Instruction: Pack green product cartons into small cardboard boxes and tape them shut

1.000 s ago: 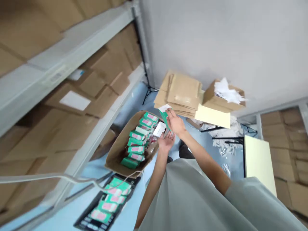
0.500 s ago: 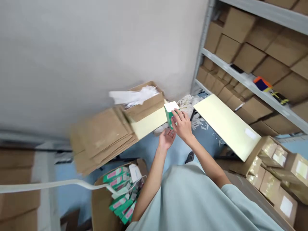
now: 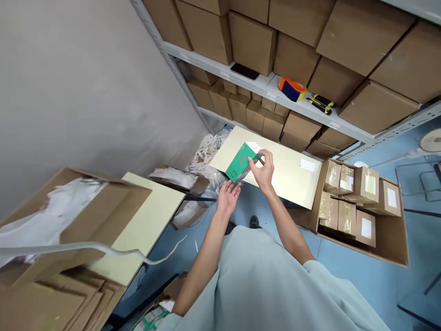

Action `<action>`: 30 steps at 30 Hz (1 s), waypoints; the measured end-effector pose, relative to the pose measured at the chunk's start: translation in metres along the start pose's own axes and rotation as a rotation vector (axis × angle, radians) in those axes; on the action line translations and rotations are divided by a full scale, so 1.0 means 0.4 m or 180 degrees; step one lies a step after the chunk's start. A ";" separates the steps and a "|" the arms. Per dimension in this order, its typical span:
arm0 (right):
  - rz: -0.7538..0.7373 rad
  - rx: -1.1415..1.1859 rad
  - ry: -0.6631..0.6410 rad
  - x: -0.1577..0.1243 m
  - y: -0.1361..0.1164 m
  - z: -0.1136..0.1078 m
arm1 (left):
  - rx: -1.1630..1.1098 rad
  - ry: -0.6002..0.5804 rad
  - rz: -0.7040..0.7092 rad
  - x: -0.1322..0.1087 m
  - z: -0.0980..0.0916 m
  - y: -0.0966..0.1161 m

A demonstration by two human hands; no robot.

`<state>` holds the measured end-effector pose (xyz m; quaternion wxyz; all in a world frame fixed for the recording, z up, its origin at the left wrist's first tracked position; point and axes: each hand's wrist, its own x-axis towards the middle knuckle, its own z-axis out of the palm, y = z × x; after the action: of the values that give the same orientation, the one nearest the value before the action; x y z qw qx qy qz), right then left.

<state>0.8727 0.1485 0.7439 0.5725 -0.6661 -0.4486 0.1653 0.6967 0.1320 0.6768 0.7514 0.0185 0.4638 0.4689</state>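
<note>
My right hand is closed around a green box with a white top, thumb on the near face and fingers over the upper edge. The box is tilted, in front of a pale yellow board. My left hand is palm up at the lower end of the box, its fingers stretched out. Whether those fingertips touch the box or stay just beneath it, I cannot tell.
A carton with taped brown boxes stands right. Behind the board, a metal shelf holds brown boxes, a tape dispenser and cutters. At left are a carton of white paper and flattened cardboard.
My view has swung right, toward the shelf and the pale board. The green box has come along in my right hand and now shows its broad green face. The left hand stays below it.
</note>
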 end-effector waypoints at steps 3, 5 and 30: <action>0.0429 0.0630 0.0275 0.073 0.070 -0.011 | 0.0287 -0.0094 -0.0015 0.060 0.025 0.031; 0.0649 0.0937 0.0406 0.120 0.103 -0.016 | 0.0426 -0.0180 -0.0288 0.102 0.043 0.072; 0.1540 0.0640 0.0350 0.333 0.089 0.160 | 0.2019 -0.1839 -0.0554 0.444 0.330 0.343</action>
<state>0.9126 0.2945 0.7321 0.6032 -0.7017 -0.2260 0.3046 0.7197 0.3907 0.6948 0.8442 0.3396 0.3555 0.2138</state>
